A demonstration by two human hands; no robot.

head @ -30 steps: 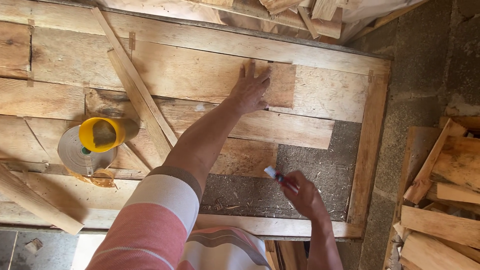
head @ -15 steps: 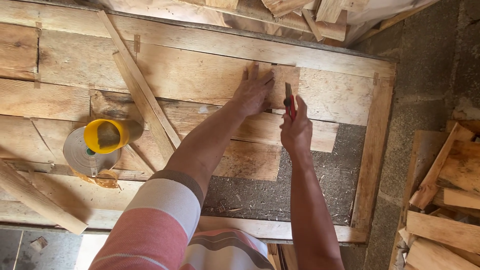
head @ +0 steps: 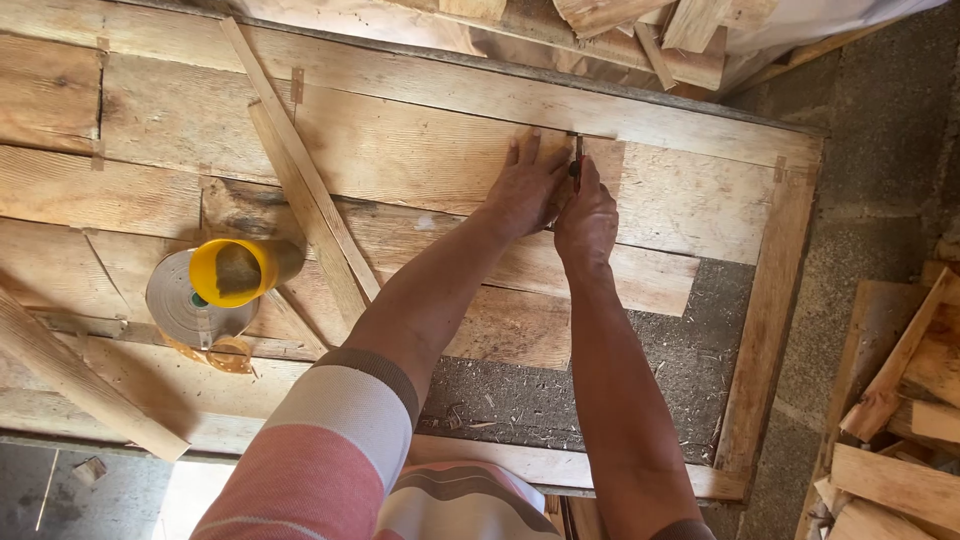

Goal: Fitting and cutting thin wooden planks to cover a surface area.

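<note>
My left hand (head: 524, 186) lies flat, fingers spread, on a small wooden board (head: 560, 170) that rests on a bigger panel of planks (head: 400, 150). Right beside it, my right hand (head: 586, 215) grips a thin marker or pencil (head: 576, 160) with its tip at the small board's far edge. The two hands touch each other. The pencil's lower part is hidden inside my fist.
A yellow cup (head: 235, 270) lies on a roll of tape (head: 185, 305) at the left. A long slat (head: 300, 180) runs diagonally across the planks. Cut wood pieces (head: 900, 420) are stacked at the right on the concrete floor; more scrap wood (head: 650, 30) lies beyond the panel.
My right hand has come up from the near side of the panel with the pencil and now sits next to my left hand at the small board. The left hand has stayed flat.
</note>
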